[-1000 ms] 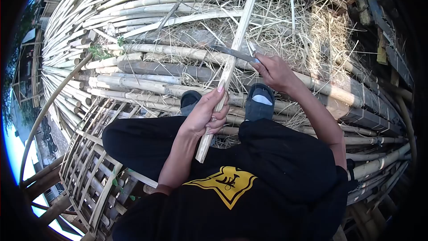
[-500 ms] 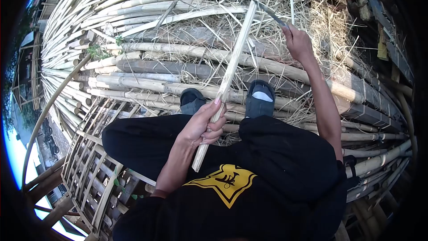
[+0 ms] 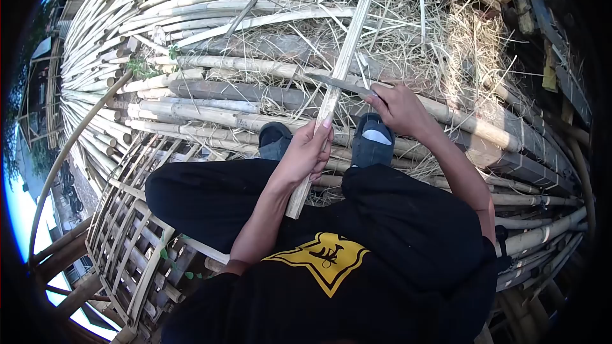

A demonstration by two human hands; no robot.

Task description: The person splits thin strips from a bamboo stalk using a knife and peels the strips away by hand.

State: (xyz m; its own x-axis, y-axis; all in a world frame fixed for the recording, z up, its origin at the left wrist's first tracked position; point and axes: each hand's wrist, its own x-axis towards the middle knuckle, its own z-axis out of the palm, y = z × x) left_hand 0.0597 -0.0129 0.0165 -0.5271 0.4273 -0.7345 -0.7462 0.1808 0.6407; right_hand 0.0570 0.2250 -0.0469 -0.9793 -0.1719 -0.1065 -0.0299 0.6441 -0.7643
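Observation:
A pale bamboo strip [image 3: 345,57] slants up and away from my lap. My left hand [image 3: 310,151] is closed around its lower part, and the near end sticks out below the fist. In my right hand [image 3: 403,109] is a knife [image 3: 341,83], its handle mostly hidden by the fingers. The blade lies across the strip a little above my left hand, with its tip pointing left. Thin bamboo shavings [image 3: 408,44] are scattered beyond my hands.
Bamboo poles [image 3: 217,64] lie in layers across the ground ahead and to the left. My sandalled feet [image 3: 371,143] rest on them. A woven bamboo lattice [image 3: 137,229] stands at left. Timber beams [image 3: 554,57] run along the right.
My right hand has brought the knife from the strip's far end down toward me, close to my left hand. The left hand and strip have shifted slightly up and away.

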